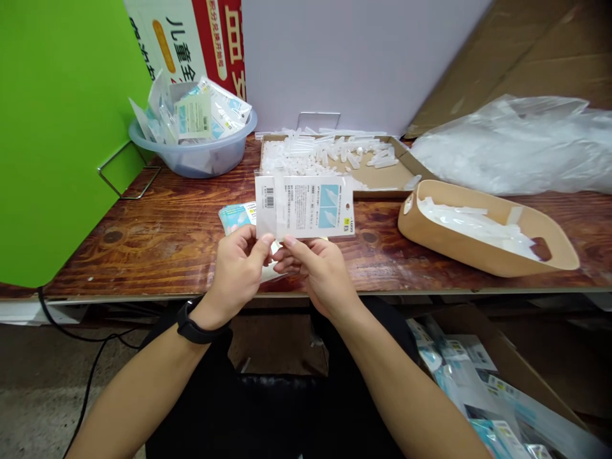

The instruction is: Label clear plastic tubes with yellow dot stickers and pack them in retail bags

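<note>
1. Left hand (236, 271), black band (198, 324) at wrist: thumb and fingers pinch lower edge of flat rectangular packet (310, 207), near its left end.
2. Right hand (327, 271): thumb on same edge, just beside left thumb; other fingers curled behind.
3. Packet: clear glossy film, printed card inside, held up above table (157, 248), dark-grained wood.
4. Behind left hand: flat printed packets (234, 217), overlapping.
5. Beyond: shallow cardboard tray (368, 177), small translucent tubes (354, 159).
6. Right: tan oblong bin (454, 250), smooth, rounded, white strips (478, 226) inside.
7. Left: round translucent bluish bowl (205, 160), packets piled.
</note>
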Motion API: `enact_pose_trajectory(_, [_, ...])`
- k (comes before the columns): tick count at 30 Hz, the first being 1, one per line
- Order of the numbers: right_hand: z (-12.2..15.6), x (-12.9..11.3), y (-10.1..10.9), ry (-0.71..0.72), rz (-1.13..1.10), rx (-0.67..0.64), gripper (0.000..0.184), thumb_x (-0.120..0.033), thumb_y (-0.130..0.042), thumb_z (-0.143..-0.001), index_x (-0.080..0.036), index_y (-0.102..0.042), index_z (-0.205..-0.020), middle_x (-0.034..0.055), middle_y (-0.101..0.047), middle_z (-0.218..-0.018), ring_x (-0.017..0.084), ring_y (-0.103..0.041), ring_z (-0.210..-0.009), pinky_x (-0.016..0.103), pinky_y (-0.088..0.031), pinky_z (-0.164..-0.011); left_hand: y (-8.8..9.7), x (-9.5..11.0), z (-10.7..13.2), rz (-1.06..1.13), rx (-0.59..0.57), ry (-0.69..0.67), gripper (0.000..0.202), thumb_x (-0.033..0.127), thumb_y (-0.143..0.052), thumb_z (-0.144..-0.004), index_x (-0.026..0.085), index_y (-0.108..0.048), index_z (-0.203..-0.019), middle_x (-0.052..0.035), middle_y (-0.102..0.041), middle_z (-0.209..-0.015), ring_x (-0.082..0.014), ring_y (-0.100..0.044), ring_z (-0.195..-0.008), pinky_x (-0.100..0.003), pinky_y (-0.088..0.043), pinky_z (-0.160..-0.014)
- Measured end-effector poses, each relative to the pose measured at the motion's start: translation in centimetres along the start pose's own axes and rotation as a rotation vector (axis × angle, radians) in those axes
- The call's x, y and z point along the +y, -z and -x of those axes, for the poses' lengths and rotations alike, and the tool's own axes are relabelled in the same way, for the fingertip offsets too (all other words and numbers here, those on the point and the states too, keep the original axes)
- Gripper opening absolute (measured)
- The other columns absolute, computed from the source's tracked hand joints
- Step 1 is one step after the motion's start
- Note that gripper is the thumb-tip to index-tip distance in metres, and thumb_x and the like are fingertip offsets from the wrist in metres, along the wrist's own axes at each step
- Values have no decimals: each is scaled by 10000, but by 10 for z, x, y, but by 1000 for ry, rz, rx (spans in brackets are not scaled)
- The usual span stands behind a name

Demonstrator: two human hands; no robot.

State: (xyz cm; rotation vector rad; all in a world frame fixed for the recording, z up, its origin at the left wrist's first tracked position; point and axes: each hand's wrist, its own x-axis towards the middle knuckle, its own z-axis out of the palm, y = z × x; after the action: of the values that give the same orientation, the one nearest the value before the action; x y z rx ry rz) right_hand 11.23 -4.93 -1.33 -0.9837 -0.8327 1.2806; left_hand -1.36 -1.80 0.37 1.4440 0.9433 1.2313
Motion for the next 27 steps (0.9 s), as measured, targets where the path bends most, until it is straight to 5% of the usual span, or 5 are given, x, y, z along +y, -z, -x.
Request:
enact_pose_trajectory(12, [5, 0, -4, 59, -66, 33, 187, -347, -731, -735, -169, -711, -787, 31, -713, -815, 113, -654, -646, 241, -565, -614, 3, -1, -2, -197, 46, -122, 206, 254, -576, -801, 164, -531, -622, 19, -538, -557, -101, -481, -527, -232, -383, -530])
enact_pose_trajectory(27, [2, 1, -4, -47, -232, -1, 213, -307, -811, -644, -157, -698, -745, 1, -657, -682, 101, -611, -606, 233, -544, -580, 0, -10, 1, -381, 41, -374, 178, 191, -545, -832, 170, -532, -656, 10, -588, -600, -108, -531, -555, -239, -390, -554])
